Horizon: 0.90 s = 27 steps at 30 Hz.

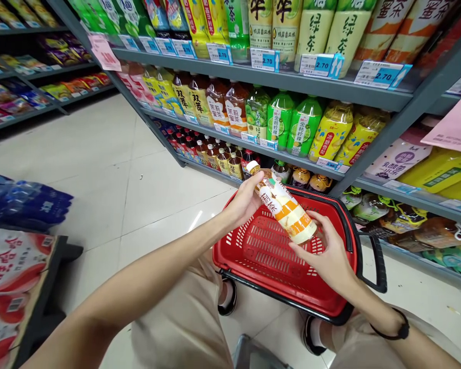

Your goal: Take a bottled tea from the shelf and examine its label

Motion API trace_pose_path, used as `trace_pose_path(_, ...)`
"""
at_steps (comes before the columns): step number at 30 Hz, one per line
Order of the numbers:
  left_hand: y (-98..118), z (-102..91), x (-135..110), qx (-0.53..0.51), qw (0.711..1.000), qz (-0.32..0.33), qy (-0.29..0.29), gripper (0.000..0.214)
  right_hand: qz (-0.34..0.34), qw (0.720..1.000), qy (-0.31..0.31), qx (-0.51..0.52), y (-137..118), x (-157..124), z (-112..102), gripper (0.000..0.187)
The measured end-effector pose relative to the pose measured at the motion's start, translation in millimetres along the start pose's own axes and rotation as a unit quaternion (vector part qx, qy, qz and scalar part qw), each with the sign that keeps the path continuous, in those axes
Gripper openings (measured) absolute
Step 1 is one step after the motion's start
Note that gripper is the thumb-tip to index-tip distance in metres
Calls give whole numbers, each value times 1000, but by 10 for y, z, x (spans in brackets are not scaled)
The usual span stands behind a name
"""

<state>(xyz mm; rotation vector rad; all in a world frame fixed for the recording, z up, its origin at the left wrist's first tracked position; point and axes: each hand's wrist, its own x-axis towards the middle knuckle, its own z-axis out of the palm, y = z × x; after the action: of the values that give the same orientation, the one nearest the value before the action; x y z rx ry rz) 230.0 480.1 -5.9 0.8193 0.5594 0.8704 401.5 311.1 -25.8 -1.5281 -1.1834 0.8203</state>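
I hold a tea bottle [282, 206] with a white and orange label over a red shopping basket [271, 266]. The bottle lies tilted, its cap pointing up and left. My left hand [244, 201] grips it near the neck. My right hand [328, 256] holds its base from below. The basket sits on the floor between my knees and shows nothing inside; its black handle [376, 266] hangs to the right.
Grey shelves [276, 77] of bottled drinks with 2.70 price tags run along the right. Packs of blue-wrapped bottles [26, 202] and red-printed cartons [11, 277] stand at the left. Snack shelves [42, 72] line the far left across a tiled aisle.
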Motion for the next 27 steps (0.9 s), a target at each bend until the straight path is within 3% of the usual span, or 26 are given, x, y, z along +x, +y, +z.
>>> trace_pose_path(2,3,2,-1,-12,1000,-5,-2,48,99,979,-81,157,-26,34,35,61)
trace_pose_path(4,10,1,-4,-10,1000,-3,-2,47,199,919,-168,295,-67,53,73,57)
trace_pose_path(6,20,-3,-6,-1,1000,-5,-2,47,247,874,-198,368,-103,44,113,61)
trace_pose_path(7,25,-5,-7,2,1000,-7,-4,48,250,869,-189,383,-115,30,132,60)
trace_pose_path(15,3,18,-14,-17,1000,-9,-14,53,188,923,-102,319,-75,-45,186,53)
trace_pose_path(21,36,29,-41,24,999,-11,-19,60,103,976,-23,193,56,-45,156,53)
trace_pose_path(27,35,15,-54,61,998,-19,-17,68,42,998,-14,37,120,-75,85,61)
